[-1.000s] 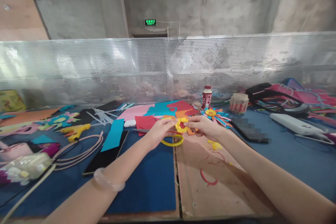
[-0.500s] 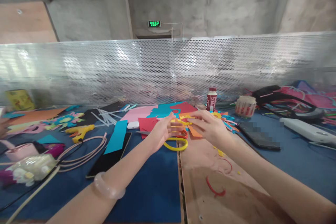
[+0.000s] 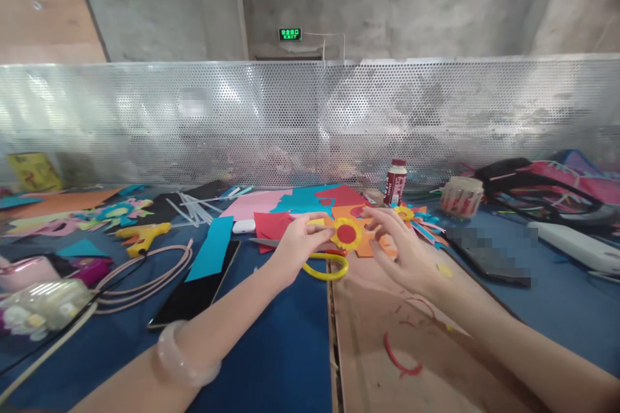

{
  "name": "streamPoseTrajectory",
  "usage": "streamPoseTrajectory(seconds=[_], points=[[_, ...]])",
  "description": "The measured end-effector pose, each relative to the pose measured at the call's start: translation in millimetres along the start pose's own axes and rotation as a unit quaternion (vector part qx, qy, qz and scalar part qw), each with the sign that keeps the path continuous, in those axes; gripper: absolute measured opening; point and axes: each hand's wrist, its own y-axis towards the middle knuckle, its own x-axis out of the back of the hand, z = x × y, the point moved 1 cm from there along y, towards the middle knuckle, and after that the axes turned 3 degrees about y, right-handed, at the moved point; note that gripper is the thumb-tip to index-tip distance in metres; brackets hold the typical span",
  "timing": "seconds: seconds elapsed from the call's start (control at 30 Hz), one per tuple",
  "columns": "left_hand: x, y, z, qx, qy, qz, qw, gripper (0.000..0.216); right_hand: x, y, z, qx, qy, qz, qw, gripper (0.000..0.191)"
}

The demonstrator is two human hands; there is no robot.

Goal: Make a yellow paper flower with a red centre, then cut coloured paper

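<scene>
My left hand [image 3: 303, 242] pinches the edge of a yellow paper flower [image 3: 353, 224] with a round red centre, its face turned toward me. To the right of the flower, my right hand [image 3: 400, 251] has its fingers spread and bent, apart from it. Just below lie scissors with yellow and red handles [image 3: 325, 271], their blades pointing left under my left hand. Orange paper [image 3: 385, 248] sits behind my right hand, and a red paper piece [image 3: 268, 226] behind my left.
At left are a yellow glue gun [image 3: 141, 235], a coiled pink cable [image 3: 169, 271] and a dark tablet [image 3: 169, 310] under a blue paper strip [image 3: 210, 251]. Right of my hands stand a bottle [image 3: 396, 182] and a jar [image 3: 462, 197], with a dark phone [image 3: 489, 258] nearer.
The flower's red-centred face has turned toward me. My right hand has come off it and moved slightly right and down, while my left hand keeps its pinch.
</scene>
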Motion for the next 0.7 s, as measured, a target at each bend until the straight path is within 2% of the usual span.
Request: streamPoseTrajectory(seconds=[0.07,0.1,0.17,0.3,0.43,0.6,0.7], points=[[0,0,1,-0.007,0.026,-0.005,1.0,0.044,-5,2,9,-0.155,0.128,0.019,0.979,0.038],[0,-1,1,-0.012,0.035,-0.005,0.999,0.043,-7,4,13,-0.209,0.165,0.042,0.963,0.036],[-1,-1,2,-0.022,0.045,-0.005,0.999,0.043,-10,8,20,-0.272,0.194,0.087,0.939,0.032],[-3,-2,3,-0.026,0.049,-0.014,0.998,0.042,-11,10,17,-0.314,0.186,0.098,0.926,0.024],[-6,-3,1,-0.013,0.055,-0.021,0.998,0.041,-12,4,6,-0.332,0.185,0.119,0.917,0.031],[-8,-4,0,-0.017,0.059,-0.011,0.998,0.041,-12,3,4,-0.316,0.242,0.151,0.905,0.032],[-7,-4,0,-0.016,0.052,-0.007,0.998,0.042,-10,4,8,-0.338,0.202,0.139,0.909,0.033]])
